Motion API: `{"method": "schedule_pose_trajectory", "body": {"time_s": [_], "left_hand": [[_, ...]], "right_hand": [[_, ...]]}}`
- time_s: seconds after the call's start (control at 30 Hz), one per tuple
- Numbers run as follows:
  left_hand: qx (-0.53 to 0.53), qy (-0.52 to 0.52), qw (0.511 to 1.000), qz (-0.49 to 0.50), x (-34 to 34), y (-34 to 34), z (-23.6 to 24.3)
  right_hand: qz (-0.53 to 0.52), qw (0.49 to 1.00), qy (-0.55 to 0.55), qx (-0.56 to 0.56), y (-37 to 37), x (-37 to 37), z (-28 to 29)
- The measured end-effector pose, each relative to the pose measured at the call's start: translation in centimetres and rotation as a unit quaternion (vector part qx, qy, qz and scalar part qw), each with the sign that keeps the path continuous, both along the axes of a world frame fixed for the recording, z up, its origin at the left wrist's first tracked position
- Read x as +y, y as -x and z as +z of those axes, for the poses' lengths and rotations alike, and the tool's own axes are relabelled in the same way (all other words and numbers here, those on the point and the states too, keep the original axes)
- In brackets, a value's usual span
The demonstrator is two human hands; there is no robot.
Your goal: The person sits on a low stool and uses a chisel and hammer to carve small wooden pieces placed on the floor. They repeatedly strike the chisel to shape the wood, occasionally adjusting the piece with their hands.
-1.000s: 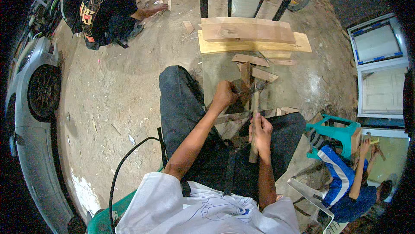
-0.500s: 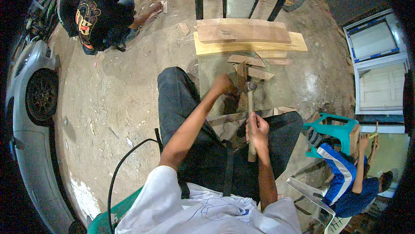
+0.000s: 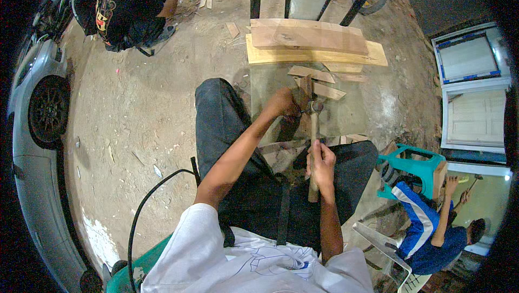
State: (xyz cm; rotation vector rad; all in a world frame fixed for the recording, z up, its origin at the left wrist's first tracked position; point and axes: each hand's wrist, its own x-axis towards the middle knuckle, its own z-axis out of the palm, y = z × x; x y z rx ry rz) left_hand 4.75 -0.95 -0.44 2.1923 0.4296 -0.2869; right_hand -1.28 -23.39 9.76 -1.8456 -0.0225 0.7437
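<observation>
My right hand (image 3: pixel 322 167) is wrapped round the wooden handle of a hammer (image 3: pixel 314 133). The hammer's metal head points away from me and lies right beside my left hand (image 3: pixel 282 102). That left hand is closed round a small brown wooden piece (image 3: pixel 306 84), which stands up above its fingers. Its fingertips are partly hidden, and whether they also pinch something smaller cannot be made out. Just beyond, several short wood offcuts (image 3: pixel 320 88) lie on a flat pale surface (image 3: pixel 348 110) between my knees.
Two longer boards, a brown one (image 3: pixel 308 37) and a yellowish one (image 3: pixel 373 54), lie ahead. A person (image 3: pixel 127 11) squats at the upper left near a grey car (image 3: pixel 40 179). On the right, another person (image 3: pixel 438 239) sits by a teal stool (image 3: pixel 416 168), holding a hammer (image 3: pixel 476 183).
My left hand and the wooden piece have shifted slightly; the hammer stays close beside them. The squatting person's arm has moved up and away. The person on the right has parted both hands, raising a hammer.
</observation>
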Motion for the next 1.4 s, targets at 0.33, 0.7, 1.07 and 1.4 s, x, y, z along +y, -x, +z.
{"method": "schedule_pose_trajectory", "body": {"time_s": [0.33, 0.7, 1.07, 1.4], "left_hand": [[-0.170, -0.005, 0.983, 0.066, -0.6, -2.4, -12.1], [-0.098, 0.076, 0.991, 0.046, -2.3, -4.1, -13.6], [0.002, 0.116, 0.993, 0.024, 0.0, 0.3, 2.1], [-0.052, 0.041, 0.997, 0.035, -1.4, -2.4, -6.1]], "right_hand": [[0.003, 1.000, -0.020, -0.007, 0.0, -0.1, -1.4], [0.018, 0.999, 0.009, -0.027, 0.0, -0.9, -0.8], [0.022, 0.999, -0.020, -0.037, -0.2, -0.2, 0.7], [0.023, 0.999, -0.007, -0.038, 0.2, -0.8, 0.9]]}}
